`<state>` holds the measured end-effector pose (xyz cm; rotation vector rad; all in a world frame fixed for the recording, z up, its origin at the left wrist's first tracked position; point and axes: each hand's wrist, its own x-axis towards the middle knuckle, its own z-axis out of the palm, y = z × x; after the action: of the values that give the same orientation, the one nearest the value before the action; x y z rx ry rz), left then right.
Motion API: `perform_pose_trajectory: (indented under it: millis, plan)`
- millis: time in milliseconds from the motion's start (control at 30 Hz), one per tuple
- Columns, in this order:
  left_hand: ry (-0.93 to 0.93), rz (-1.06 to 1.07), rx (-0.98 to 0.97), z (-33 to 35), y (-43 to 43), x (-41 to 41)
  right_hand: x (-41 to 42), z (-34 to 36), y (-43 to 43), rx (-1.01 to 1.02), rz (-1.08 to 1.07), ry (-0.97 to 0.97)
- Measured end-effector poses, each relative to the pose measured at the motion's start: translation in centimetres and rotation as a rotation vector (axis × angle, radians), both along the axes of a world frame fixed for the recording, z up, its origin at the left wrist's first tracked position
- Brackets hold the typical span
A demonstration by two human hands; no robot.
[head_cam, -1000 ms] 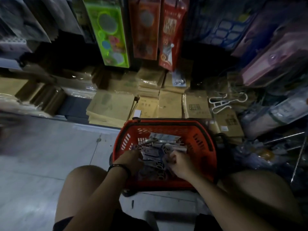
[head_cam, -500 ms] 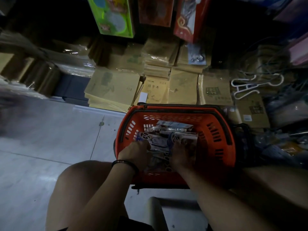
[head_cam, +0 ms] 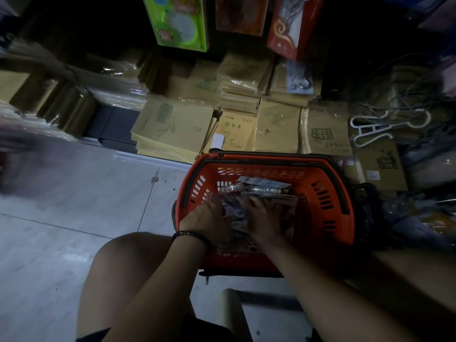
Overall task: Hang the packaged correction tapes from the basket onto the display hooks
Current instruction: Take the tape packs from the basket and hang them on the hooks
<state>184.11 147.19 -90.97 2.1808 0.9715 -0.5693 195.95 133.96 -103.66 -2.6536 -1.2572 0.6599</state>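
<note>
The floor (head_cam: pixel 74 206) is pale tile with thin grout lines and a few dark specks; lighting is dim, and the upper area is largely in shadow. Stacks of brown exercise books (head_cam: pixel 172 127) in clear film line the floor edge, beside dark boxes (head_cam: pixel 113 127). A green package (head_cam: pixel 177 21) and a red package (head_cam: pixel 286 28) hang above the stacks, and white plastic hangers (head_cam: pixel 385 127) lie at right near what may be tangled wires (head_cam: pixel 407 95).
</note>
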Motion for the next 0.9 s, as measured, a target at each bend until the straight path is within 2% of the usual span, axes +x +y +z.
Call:
perform_pose_trajectory:
  millis: [133, 267, 367, 533, 600, 700, 900]
  plan:
    - [0.002, 0.007, -0.038, -0.4, -0.2, -0.3, 0.4, -1.5, 2.3, -0.089, 0.114, 0.01]
    - [0.01, 0.001, -0.052, -0.5, 0.0, 0.0, 0.5, -2.3, 3.4, -0.097, 0.129, -0.056]
    - [0.019, 0.01, -0.055, -0.6, 0.5, 0.0, 0.5, -2.2, 3.9, -0.107, 0.106, -0.072]
    - [0.043, 0.02, -0.05, -0.7, 1.1, 0.0, 0.6, -1.2, 3.5, -0.133, 0.017, 0.041]
    - [0.032, 0.032, -0.067, -1.0, 1.1, -0.1, 0.4, -0.7, 2.8, -0.071, -0.048, 0.047]
    - [-0.001, 0.045, -0.125, -0.9, 1.0, -0.2, 0.1, 0.8, 1.4, 0.158, -0.124, 0.021]
    - [-0.087, 0.036, -0.151, -2.0, -1.0, -0.3, -0.9, 8.6, -0.1, 0.508, -0.564, 0.217]
